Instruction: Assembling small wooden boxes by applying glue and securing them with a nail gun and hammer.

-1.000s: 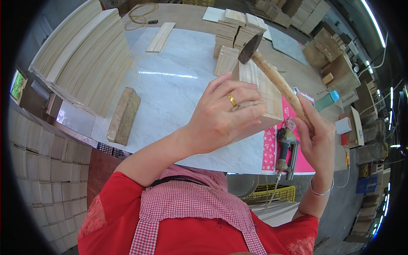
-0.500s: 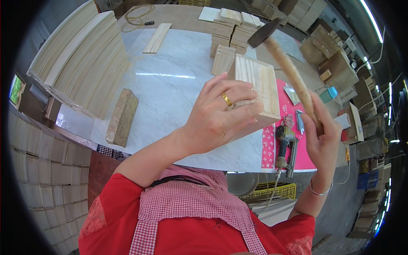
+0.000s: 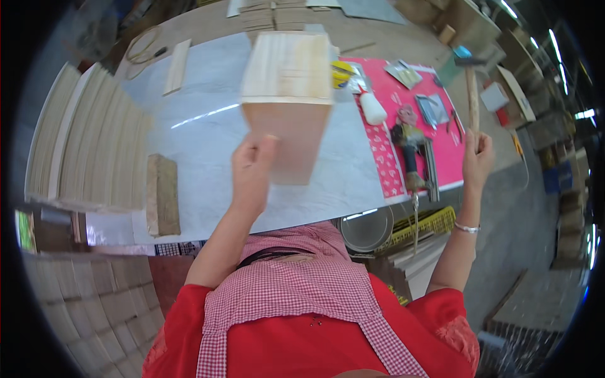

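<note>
A pale wooden box (image 3: 287, 69) stands upright over the white marble-patterned tabletop (image 3: 208, 148), its near side slightly blurred. My left hand (image 3: 251, 173) is closed on the lower left edge of the box, with part of its fingers hidden. Off to the right, beyond the table's side, my right hand (image 3: 477, 160) grips a hammer (image 3: 472, 101) by the end of its wooden handle. The hammer's dark head points up and away from me, well apart from the box.
Left on the table are a tall row of wooden boards (image 3: 94, 145) and a worn wooden block (image 3: 162, 195). A pink sheet (image 3: 384, 148) at right carries a nail gun (image 3: 413, 154), a white bottle (image 3: 373, 108) and small packets. Stacked wood pieces (image 3: 258, 16) stand behind the box.
My left hand has moved from the top of the box to its lower left side. The hammer has swung away to the right, and my view has shifted.
</note>
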Tool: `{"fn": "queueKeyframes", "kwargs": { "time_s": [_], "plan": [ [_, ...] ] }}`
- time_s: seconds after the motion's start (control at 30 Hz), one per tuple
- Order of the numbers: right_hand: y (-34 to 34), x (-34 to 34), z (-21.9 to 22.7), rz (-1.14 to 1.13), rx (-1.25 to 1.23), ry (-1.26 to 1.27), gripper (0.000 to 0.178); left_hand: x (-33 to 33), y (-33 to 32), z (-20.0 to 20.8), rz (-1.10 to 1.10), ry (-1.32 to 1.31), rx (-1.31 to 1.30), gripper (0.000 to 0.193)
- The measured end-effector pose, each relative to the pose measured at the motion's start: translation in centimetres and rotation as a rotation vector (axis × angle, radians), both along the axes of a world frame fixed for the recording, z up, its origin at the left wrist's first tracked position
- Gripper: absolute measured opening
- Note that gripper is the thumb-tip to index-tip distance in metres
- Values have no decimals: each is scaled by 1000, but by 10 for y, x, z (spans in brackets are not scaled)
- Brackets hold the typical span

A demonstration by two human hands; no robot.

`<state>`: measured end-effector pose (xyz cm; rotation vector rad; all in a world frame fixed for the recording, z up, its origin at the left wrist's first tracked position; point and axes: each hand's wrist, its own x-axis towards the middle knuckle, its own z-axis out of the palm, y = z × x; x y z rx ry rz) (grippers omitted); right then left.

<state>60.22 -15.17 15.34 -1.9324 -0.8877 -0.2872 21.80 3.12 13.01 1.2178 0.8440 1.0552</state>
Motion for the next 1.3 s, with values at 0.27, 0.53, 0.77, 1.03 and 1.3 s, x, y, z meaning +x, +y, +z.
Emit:
{"fn": "queueKeyframes", "kwargs": {
  "time_s": [0.27,0.53,0.77,1.03,1.3],
  "plan": [
    [-93,103,-120,-505,-391,9,42,-27,97,28,5,92,-5,40],
    [-15,113,-114,-310,-603,-320,45,18,150,-44,-879,650,-418,53],
    [156,15,-127,239,-366,-379,53,59,174,-49,-833,1052,98,53],
    [207,-18,-144,115,-796,-65,74,-11,24,-42,-347,981,1075,43],
    [184,-41,-129,-258,-38,-19,70,-58,-10,-68,-332,1120,803,41]
  ]
}}
